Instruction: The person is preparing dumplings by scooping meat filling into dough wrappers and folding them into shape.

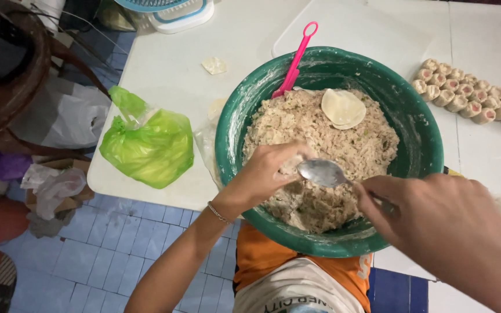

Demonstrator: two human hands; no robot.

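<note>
A metal spoon hovers over the minced filling in the green bowl, gripped by the right hand at 4 o'clock. The left hand, at 8 o'clock, pinches filling. 1 round wrapper lies at 12; a pink scraper leans at 11. Finished dumplings sit on the white surface at 2; a green plastic bag at 9.

- The green bowl takes up the table's near middle, its rim walling in the filling.
- A pink tool leans on the far rim (left of centre).
- Left: a green bag, with bare tabletop beyond.
- Right: rows of dumplings; bare table between them and the bowl.
</note>
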